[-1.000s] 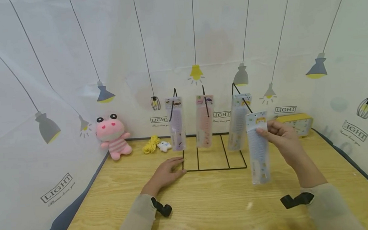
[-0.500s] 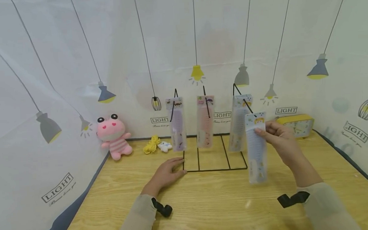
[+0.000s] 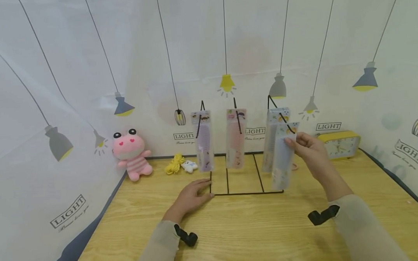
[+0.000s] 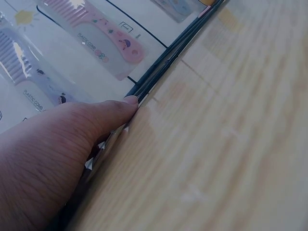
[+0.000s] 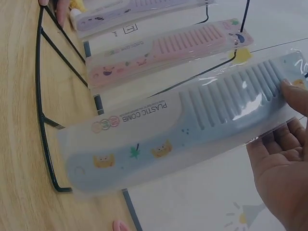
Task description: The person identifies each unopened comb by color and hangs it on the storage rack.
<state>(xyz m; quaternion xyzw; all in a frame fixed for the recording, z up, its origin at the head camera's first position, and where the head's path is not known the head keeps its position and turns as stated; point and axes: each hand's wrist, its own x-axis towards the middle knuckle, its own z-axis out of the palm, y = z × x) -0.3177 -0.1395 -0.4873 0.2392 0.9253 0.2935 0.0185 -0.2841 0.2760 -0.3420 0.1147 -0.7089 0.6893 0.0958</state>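
Observation:
My right hand [image 3: 313,157] pinches the upper edge of a packaged blue plastic comb [image 3: 282,160] between thumb and fingers. The comb hangs slightly tilted, and a hook's tip shows in front of its card. Behind it, on the same hook, is more blue comb packaging [image 3: 268,153], partly hidden. A packaged pink comb [image 3: 236,145] and a packaged purple comb [image 3: 203,146] hang from the other hooks of the black wire rack [image 3: 246,193]. My left hand [image 3: 189,196] rests at the rack's front left corner, its thumb [image 4: 113,113] touching the base wire.
A pink plush toy [image 3: 131,155], yellow cord [image 3: 174,164] and a small white figure [image 3: 189,166] stand at the back left. At the back right is a yellow alarm clock [image 3: 340,145]. A small pink item [image 3: 294,166] lies beside the held comb. A lamp-patterned curtain surrounds the wooden table [image 3: 248,230].
My right hand has moved left and away from me with the blue comb, bringing its card to the right hook's tip. My left hand stays at the rack's corner.

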